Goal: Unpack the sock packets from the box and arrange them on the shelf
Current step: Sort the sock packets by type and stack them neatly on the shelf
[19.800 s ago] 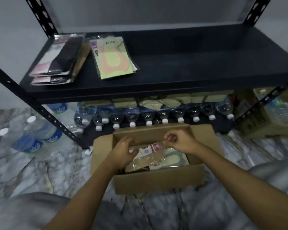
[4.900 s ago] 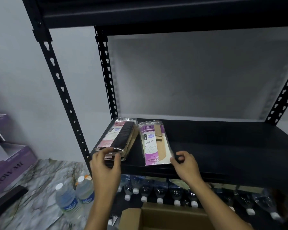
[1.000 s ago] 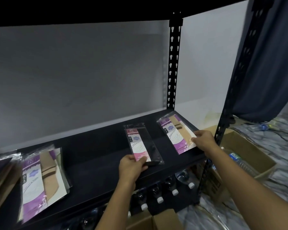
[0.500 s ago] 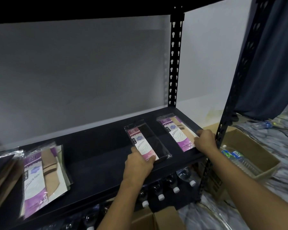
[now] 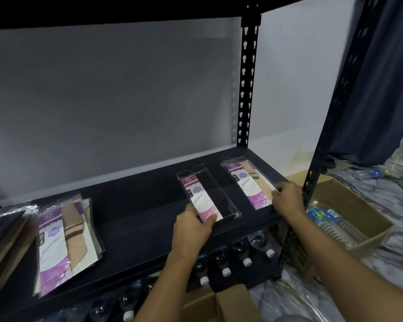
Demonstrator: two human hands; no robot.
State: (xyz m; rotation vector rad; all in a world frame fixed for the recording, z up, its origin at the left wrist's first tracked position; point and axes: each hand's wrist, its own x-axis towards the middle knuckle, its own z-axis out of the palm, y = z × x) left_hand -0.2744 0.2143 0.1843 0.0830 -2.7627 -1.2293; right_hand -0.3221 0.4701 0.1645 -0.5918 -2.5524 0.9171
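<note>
A black-sock packet with a pink label (image 5: 207, 194) lies flat on the black shelf (image 5: 135, 219); my left hand (image 5: 192, 226) pinches its near end at the shelf's front edge. To its right lies a beige-sock packet with a purple label (image 5: 248, 180); my right hand (image 5: 287, 198) grips its near right corner beside the front upright. A small pile of purple-label packets (image 5: 63, 240) and a stack of dark packets (image 5: 2, 231) sit at the shelf's left. The cardboard box (image 5: 219, 303) shows only its top flaps at the bottom edge.
Water bottles (image 5: 226, 259) lie in a row under the shelf. An open carton with bottles (image 5: 349, 214) stands on the marble floor at the right. Black perforated uprights (image 5: 247, 84) frame the shelf's right end. A dark curtain (image 5: 382, 77) hangs at the far right.
Both packets have been slid and turned slightly on the shelf; my left hand has shifted up along the black-sock packet's near end. My right hand stays at the beige packet's corner.
</note>
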